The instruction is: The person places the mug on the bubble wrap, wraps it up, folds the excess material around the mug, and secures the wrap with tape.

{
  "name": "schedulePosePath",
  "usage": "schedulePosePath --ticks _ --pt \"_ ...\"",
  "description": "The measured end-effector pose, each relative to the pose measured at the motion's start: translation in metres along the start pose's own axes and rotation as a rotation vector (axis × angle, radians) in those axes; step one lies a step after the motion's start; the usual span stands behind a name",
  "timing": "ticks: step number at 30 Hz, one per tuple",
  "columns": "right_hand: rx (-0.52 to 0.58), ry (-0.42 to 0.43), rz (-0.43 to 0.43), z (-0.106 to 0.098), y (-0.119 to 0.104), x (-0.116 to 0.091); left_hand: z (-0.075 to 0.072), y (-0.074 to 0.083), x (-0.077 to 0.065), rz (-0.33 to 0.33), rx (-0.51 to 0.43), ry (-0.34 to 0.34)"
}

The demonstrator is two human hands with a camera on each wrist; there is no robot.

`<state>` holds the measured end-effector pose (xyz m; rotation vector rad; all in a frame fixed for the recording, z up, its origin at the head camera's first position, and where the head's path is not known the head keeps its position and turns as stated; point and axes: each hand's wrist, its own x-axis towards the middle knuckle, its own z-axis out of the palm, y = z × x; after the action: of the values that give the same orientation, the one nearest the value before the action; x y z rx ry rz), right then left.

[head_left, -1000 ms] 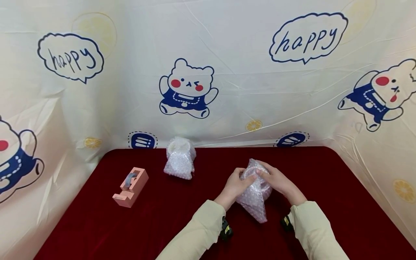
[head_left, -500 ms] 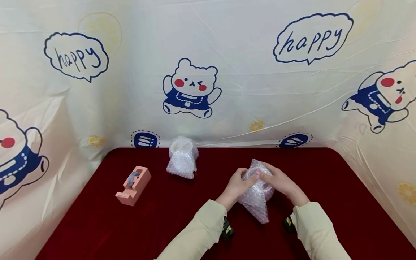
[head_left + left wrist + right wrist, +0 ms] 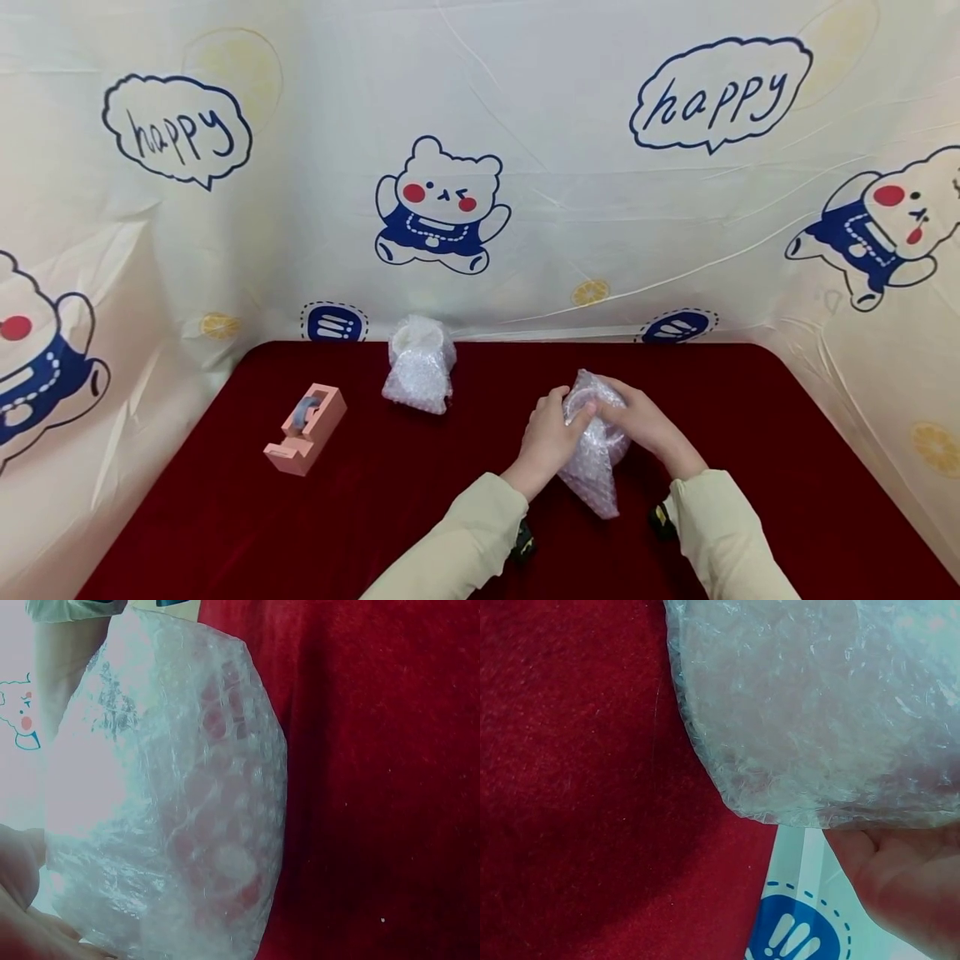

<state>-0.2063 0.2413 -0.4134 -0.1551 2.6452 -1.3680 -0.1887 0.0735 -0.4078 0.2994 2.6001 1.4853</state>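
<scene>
A bubble-wrapped bundle (image 3: 592, 471) is held between both hands over the right half of the table. Its near end tapers to a loose point of wrap; what is inside cannot be made out. My left hand (image 3: 550, 436) grips the left side, thumb on top. From the right and far side my right hand (image 3: 651, 421) grips it, and the two thumbs come together on top. The clear bubble wrap (image 3: 172, 772) fills much of the left wrist view. In the right wrist view, fingers of the right hand (image 3: 907, 889) lie against the wrap (image 3: 817, 712).
A second bubble-wrapped bundle (image 3: 418, 379) stands at the table's back edge, left of centre. On the left sits a pink tape dispenser (image 3: 318, 425) with a grey-blue roll (image 3: 304, 412). Dark red cloth covers the table (image 3: 360, 517); a printed curtain (image 3: 555, 100) hangs behind.
My thumbs have come together on top of the bundle. The left hand has shifted slightly and its fingers lie differently on the left side. The whole head view has shifted a little.
</scene>
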Motion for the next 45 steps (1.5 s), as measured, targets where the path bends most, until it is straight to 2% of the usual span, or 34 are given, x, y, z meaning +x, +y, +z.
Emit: schedulePosePath --ticks 10,16,19,22,26,29,33,37,42,45 --pt "0.017 0.003 0.014 -0.001 0.001 -0.001 0.000 -0.004 0.000 -0.013 -0.012 -0.037" --pt "0.006 0.002 0.008 -0.001 0.000 -0.002 -0.001 -0.005 -0.001 -0.029 -0.057 -0.056" --pt "0.017 0.001 0.013 -0.001 0.000 -0.002 -0.007 -0.006 -0.001 -0.016 -0.060 -0.026" --pt "0.028 0.006 0.019 0.000 0.000 -0.001 -0.021 -0.007 0.000 0.009 -0.047 0.038" --pt "0.027 0.006 0.027 0.001 0.000 -0.001 -0.052 -0.013 -0.002 0.031 -0.026 0.103" --pt "0.014 -0.004 0.033 0.001 0.000 -0.001 -0.082 -0.022 -0.008 0.023 0.012 0.116" --pt "0.006 -0.009 0.039 0.001 -0.001 -0.002 -0.127 -0.034 -0.017 -0.017 0.106 0.151" --pt "0.016 -0.008 0.045 0.000 0.000 0.000 -0.177 -0.051 -0.025 -0.068 0.269 0.232" --pt "0.015 -0.001 0.046 0.001 0.001 0.002 -0.236 -0.084 -0.042 -0.177 0.525 0.356" --pt "0.014 -0.003 0.045 0.001 0.001 0.002 -0.262 -0.106 -0.054 -0.292 0.635 0.346"
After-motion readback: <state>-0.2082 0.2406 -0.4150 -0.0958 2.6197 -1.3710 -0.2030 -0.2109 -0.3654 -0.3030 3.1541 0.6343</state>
